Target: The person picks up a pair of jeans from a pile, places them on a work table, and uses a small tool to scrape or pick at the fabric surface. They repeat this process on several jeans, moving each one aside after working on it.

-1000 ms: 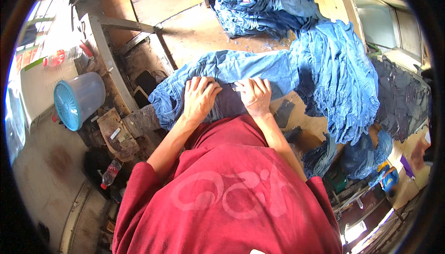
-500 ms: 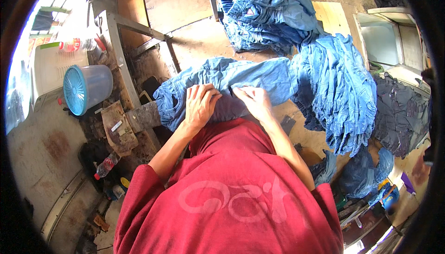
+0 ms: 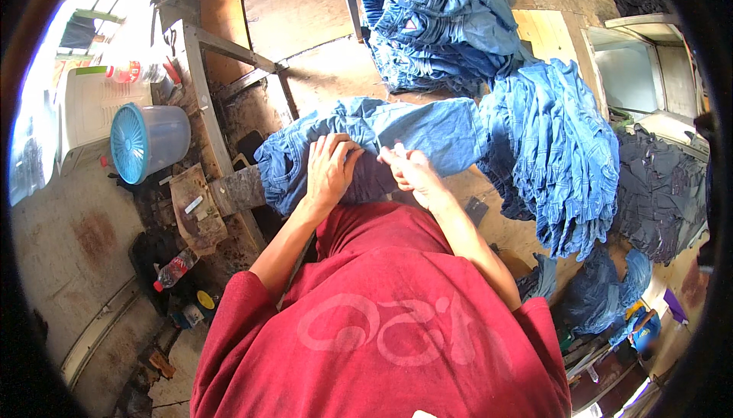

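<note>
A pair of blue denim trousers (image 3: 427, 132) lies across a narrow worn board (image 3: 238, 190) in front of me, its waistband end to the left. My left hand (image 3: 330, 174) presses on the denim, fingers together and thumb bent in, gripping a bit of the cloth. Just right of it, my right hand (image 3: 414, 174) is closed in a pinch slightly above the trouser leg. Something small may be at its fingertips, too small to make out. To the right, a thick heap of blue denim garments (image 3: 561, 158) hangs down beside the trouser leg's end.
A tall denim pile (image 3: 443, 25) stands on the floor ahead. Dark garments (image 3: 660, 189) lie far right. At left are a wooden frame (image 3: 202, 93), a blue-lidded bucket (image 3: 156, 143) and a plastic bottle (image 3: 177, 269). More denim (image 3: 599, 288) lies low at right.
My right hand has lifted and turned slightly at the cloth, its fingers drawn back from the fold. My left hand keeps its place on the denim. The view has shifted a little.
</note>
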`<state>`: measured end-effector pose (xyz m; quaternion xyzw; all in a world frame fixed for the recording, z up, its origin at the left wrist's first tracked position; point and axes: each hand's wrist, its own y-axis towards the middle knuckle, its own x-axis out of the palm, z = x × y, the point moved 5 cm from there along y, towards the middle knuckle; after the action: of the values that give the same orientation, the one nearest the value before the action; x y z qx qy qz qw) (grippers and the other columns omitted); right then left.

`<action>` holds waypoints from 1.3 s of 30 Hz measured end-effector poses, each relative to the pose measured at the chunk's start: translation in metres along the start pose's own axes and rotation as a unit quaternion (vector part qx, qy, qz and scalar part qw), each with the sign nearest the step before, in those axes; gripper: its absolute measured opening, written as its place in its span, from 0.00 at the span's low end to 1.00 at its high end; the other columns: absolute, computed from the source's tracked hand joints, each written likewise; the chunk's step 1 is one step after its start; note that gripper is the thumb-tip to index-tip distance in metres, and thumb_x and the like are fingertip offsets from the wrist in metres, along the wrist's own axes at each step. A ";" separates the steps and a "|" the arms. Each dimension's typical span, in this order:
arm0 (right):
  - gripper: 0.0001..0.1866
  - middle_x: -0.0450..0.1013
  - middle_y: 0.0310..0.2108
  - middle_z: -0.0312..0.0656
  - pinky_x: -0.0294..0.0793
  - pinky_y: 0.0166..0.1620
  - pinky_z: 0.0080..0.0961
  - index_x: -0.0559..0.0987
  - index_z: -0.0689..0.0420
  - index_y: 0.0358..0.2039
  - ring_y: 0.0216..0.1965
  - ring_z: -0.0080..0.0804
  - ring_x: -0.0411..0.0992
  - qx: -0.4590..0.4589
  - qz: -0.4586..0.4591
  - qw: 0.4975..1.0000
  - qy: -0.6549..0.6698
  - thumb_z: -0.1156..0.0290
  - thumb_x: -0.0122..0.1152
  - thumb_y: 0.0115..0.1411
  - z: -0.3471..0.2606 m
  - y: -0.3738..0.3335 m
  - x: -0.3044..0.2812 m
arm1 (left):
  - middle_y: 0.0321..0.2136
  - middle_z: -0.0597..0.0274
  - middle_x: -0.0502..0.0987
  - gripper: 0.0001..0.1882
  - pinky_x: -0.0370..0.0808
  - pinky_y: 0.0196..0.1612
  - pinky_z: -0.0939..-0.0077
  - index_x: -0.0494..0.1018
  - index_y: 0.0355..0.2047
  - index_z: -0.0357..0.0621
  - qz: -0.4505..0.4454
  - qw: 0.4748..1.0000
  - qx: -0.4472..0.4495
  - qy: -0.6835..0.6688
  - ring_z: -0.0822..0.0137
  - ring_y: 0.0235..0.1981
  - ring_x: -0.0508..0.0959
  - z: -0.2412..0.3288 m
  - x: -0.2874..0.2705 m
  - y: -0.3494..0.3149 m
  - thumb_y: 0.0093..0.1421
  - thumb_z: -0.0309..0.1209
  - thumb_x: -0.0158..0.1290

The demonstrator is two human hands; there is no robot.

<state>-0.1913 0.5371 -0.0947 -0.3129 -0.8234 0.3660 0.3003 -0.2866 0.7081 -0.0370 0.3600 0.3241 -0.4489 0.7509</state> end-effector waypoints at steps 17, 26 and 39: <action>0.29 0.72 0.18 0.53 0.69 0.28 0.42 0.79 0.65 0.22 0.20 0.50 0.70 -0.172 0.228 0.896 -0.341 0.49 0.70 0.65 -0.032 -0.030 -0.024 | 0.35 0.64 0.79 0.18 0.75 0.30 0.78 0.74 0.54 0.39 -0.173 0.603 -0.544 -0.557 0.72 0.25 0.78 0.025 0.042 -0.039 0.66 0.29 0.63; 0.25 0.65 0.17 0.47 0.66 0.28 0.38 0.74 0.63 0.23 0.20 0.33 0.60 -0.269 0.201 0.898 -0.285 0.56 0.66 0.69 -0.010 -0.026 -0.024 | 0.26 0.72 0.78 0.12 0.65 0.21 0.81 0.77 0.41 0.44 -0.190 0.660 -0.485 -0.541 0.81 0.15 0.65 0.026 0.052 -0.047 0.73 0.40 0.58; 0.24 0.63 0.16 0.45 0.64 0.27 0.37 0.72 0.63 0.23 0.20 0.31 0.58 -0.269 0.186 0.899 -0.290 0.58 0.66 0.70 -0.008 -0.035 -0.023 | 0.27 0.72 0.78 0.10 0.63 0.21 0.83 0.78 0.42 0.43 -0.230 0.717 -0.478 -0.452 0.82 0.16 0.63 0.030 0.049 -0.042 0.72 0.37 0.58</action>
<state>-0.1815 0.5053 -0.0687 -0.4093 -0.8678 0.2544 -0.1210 -0.3011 0.6468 -0.0712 -0.3785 0.1906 -0.5021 0.7539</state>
